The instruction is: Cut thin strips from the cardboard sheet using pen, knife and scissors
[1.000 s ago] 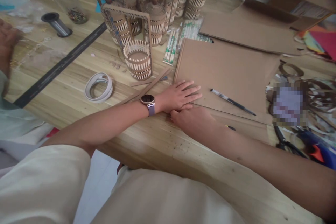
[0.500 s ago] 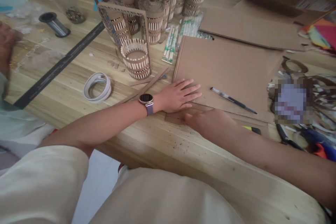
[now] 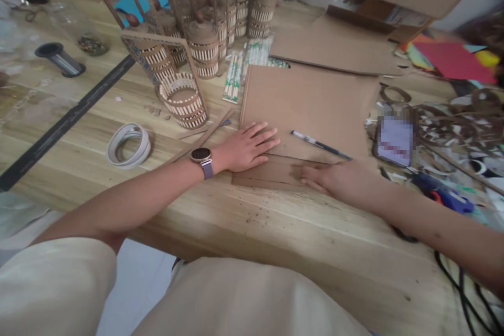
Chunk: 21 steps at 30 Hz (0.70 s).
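My left hand (image 3: 254,147), with a watch (image 3: 201,155) on the wrist, lies flat on a brown cardboard sheet (image 3: 307,97), fingers spread. To its right, my right hand (image 3: 342,181) rests at the sheet's near edge, its fingers bent and pressed together over a narrow cardboard strip (image 3: 271,176) marked with dark lines. Whatever the right fingers may hold is hidden. A pen (image 3: 321,144) lies on the sheet, just above the right hand. Left of my left hand are thin cardboard strips (image 3: 210,131) and a roll of white tape (image 3: 128,145).
Several stick-and-cardboard lanterns (image 3: 202,47) stand at the back, with an open-topped one (image 3: 181,100) in front. Packaged sticks (image 3: 234,77) lie beside them. On the right are a phone (image 3: 395,139), a blue glue gun (image 3: 443,191), coiled cardboard scraps (image 3: 452,115) and black cables (image 3: 464,294).
My right hand has slid right along the near strip, away from my left hand, uncovering more of it. My left hand stays flat on the cardboard. The view has shifted to the right.
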Tool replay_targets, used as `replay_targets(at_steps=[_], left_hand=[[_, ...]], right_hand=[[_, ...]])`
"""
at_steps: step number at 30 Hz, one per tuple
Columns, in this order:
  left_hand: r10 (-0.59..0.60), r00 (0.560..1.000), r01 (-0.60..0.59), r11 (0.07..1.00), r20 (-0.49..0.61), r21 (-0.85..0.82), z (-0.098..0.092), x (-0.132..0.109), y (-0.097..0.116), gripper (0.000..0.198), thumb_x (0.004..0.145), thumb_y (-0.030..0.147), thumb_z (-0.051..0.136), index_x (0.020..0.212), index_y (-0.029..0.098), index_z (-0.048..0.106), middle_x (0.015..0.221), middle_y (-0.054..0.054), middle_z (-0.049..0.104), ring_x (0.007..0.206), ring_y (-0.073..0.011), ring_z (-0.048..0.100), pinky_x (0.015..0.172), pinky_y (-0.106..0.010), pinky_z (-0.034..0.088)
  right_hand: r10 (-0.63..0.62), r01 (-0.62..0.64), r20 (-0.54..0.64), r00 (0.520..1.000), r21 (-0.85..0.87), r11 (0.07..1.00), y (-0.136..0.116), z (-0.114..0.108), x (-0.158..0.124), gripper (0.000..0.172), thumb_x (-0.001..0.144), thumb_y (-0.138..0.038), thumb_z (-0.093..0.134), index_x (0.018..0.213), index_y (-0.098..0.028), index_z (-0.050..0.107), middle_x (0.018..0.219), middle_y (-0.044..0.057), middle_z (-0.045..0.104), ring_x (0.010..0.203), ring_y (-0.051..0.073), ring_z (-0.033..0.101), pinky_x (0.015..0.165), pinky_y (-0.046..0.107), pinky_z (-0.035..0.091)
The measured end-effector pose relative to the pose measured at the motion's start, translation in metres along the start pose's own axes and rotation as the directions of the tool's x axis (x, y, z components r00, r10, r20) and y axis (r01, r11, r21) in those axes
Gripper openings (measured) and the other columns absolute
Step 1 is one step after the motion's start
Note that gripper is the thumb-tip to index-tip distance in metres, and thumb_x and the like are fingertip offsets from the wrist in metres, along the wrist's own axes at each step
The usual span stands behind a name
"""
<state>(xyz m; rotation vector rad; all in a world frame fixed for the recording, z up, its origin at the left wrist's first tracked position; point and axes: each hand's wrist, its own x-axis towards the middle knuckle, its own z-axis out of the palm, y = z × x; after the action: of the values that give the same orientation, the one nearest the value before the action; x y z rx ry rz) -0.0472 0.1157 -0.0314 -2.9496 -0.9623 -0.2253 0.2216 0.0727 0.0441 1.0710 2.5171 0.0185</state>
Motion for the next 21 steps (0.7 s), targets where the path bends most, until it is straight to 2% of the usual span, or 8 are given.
replay_targets(at_steps=[4,6,10,12,14,15,18,21], left_hand=[[0.016,0.999,-0.017,1.0,-0.033,-0.011,0.003,0.0,-0.003,0.055,0.105,0.041,0.038,0.154,0.015,0.037,0.161,-0.012,0.036,0.15,-0.0324,0.026,0.122,-0.049,0.022],[0.013,0.999,-0.013,1.0,-0.042,0.0,0.001,0.0,-0.004,0.056,0.105,0.042,0.039,0.154,0.015,0.036,0.16,-0.014,0.037,0.148,-0.0327,0.028,0.121,-0.051,0.023],[0.026,0.996,-0.019,0.997,-0.09,0.078,-0.012,-0.002,0.009,0.058,0.103,0.05,0.04,0.146,0.011,0.049,0.158,-0.019,0.037,0.146,-0.0381,0.03,0.119,-0.059,0.021],[0.095,0.99,-0.085,0.992,-0.107,0.093,-0.02,-0.003,0.024,0.063,0.099,0.058,0.044,0.137,0.009,0.058,0.154,-0.02,0.043,0.143,-0.0372,0.034,0.12,-0.056,0.022],[0.181,0.98,-0.174,0.982,-0.085,0.076,-0.025,-0.001,0.04,0.062,0.095,0.061,0.052,0.128,0.009,0.064,0.143,-0.02,0.055,0.134,-0.0335,0.046,0.116,-0.051,0.032],[0.208,0.977,-0.204,0.976,-0.053,0.07,-0.026,0.0,0.047,0.058,0.093,0.058,0.058,0.125,0.01,0.065,0.139,-0.018,0.059,0.13,-0.0314,0.051,0.112,-0.048,0.037],[0.154,0.988,-0.155,0.984,0.022,0.086,-0.025,0.006,0.063,0.056,0.091,0.056,0.063,0.124,0.011,0.064,0.133,-0.018,0.063,0.119,-0.0288,0.059,0.094,-0.04,0.051],[0.16,0.984,-0.172,0.967,0.077,0.186,-0.023,0.011,0.069,0.041,0.098,0.04,0.059,0.121,0.006,0.064,0.124,-0.021,0.067,0.108,-0.0282,0.065,0.074,-0.035,0.055]], right_hand=[[0.236,-0.234,0.055,0.97,-0.036,0.971,0.016,0.006,-0.014,0.042,0.103,-0.045,0.032,0.114,-0.018,0.062,0.083,0.01,0.076,0.055,0.02,0.062,0.048,0.027,0.023],[0.274,-0.274,0.038,0.961,-0.002,0.962,0.02,0.012,-0.02,0.044,0.102,-0.046,0.031,0.116,-0.017,0.061,0.081,0.011,0.075,0.055,0.021,0.062,0.048,0.027,0.024],[0.217,-0.211,-0.05,0.975,0.108,0.971,0.025,0.018,-0.023,0.039,0.101,-0.045,0.036,0.116,-0.02,0.062,0.097,0.011,0.073,0.066,0.022,0.065,0.05,0.028,0.03],[0.192,-0.172,-0.117,0.974,0.162,0.972,0.027,0.016,-0.018,0.036,0.101,-0.044,0.038,0.119,-0.023,0.063,0.106,0.011,0.071,0.073,0.022,0.067,0.053,0.028,0.033],[0.163,-0.127,-0.171,0.972,0.203,0.971,0.03,0.012,-0.008,0.034,0.102,-0.042,0.04,0.12,-0.025,0.063,0.107,0.009,0.069,0.079,0.021,0.067,0.056,0.027,0.036],[0.147,-0.103,-0.194,0.97,0.219,0.97,0.031,0.009,-0.002,0.033,0.102,-0.041,0.04,0.12,-0.025,0.064,0.105,0.008,0.069,0.081,0.021,0.067,0.058,0.027,0.038],[0.127,-0.06,-0.263,0.956,0.25,0.966,0.031,0.004,0.016,0.034,0.103,-0.036,0.042,0.126,-0.024,0.062,0.107,0.009,0.067,0.085,0.02,0.066,0.065,0.027,0.042],[0.144,-0.077,-0.377,0.915,0.187,0.979,0.026,0.004,0.017,0.038,0.103,-0.035,0.042,0.134,-0.02,0.059,0.119,0.015,0.064,0.097,0.025,0.063,0.076,0.033,0.044]])
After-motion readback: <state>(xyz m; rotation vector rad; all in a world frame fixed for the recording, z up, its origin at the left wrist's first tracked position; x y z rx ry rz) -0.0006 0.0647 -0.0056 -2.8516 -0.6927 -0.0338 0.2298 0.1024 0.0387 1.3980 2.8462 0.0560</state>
